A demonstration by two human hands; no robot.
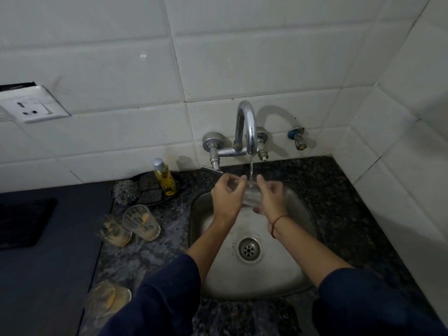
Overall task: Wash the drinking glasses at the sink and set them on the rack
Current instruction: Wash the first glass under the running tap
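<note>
Glass under running tap — held between both hands.

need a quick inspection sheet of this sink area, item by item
surface: dark speckled granite counter around a steel sink; the counter looks wet left of the sink
job's things: clear glass held under the running tap; two dirty glasses stand left of the sink, a third nearer the camera; no rack in view
clutter: soap bottle, steel scrubber and dark scrub pads on a tray
grippers: left hand and right hand both grip the glass, fingers curled
cables: nothing seen
surroundings: white tiled wall, wall socket, spare valve
</note>
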